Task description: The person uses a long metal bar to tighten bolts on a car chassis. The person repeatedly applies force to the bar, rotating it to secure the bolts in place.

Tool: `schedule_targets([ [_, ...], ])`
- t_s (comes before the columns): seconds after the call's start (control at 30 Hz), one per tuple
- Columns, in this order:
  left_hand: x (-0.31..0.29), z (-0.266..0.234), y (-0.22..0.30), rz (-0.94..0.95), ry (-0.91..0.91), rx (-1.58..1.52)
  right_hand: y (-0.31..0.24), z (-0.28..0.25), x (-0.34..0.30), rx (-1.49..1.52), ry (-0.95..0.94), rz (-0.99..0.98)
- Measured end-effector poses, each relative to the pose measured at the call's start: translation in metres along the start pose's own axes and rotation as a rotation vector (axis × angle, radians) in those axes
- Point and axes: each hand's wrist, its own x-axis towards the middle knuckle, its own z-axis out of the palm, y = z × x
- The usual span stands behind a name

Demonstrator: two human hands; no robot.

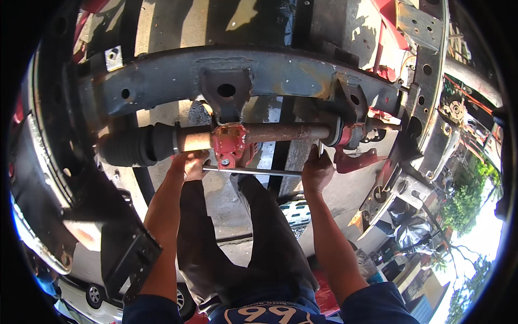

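Note:
A slim, shiny metal bar [253, 171] spans the gap between my hands, below a rusty tube [288, 132]. My left hand [191, 164] is closed at the bar's left end, close under the tube's bare section. Around the right end my right hand [317, 170] is wrapped, and a short metal piece [321, 147] sticks up from that fist toward the tube. The tube carries a black rubber boot [141, 144] on its left and a red clamp bracket [229, 143] in the middle. What my left fingertips touch is partly hidden.
A dark steel crossmember [167, 75] runs across above the tube, between frame rails on the left [59, 113] and right [426, 92]. A red metal bracket [361, 159] juts out beside my right hand. A white car [81, 294] stands at the lower left.

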Motion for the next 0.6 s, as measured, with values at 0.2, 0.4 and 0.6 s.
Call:
schedule_targets([
  [0.2, 0.045, 0.022, -0.029, 0.176, 0.13, 0.06, -0.007, 0.003, -0.004, 0.015, 0.112, -0.043],
  [0.4, -0.013, -0.018, 0.055, -0.417, 0.105, -0.017, 0.007, -0.014, -0.002, 0.261, -0.069, -0.131],
  [0.6, -0.146, -0.071, 0.166, -0.429, -0.114, 0.09, 0.02, -0.008, -0.003, 0.337, -0.226, -0.024],
])
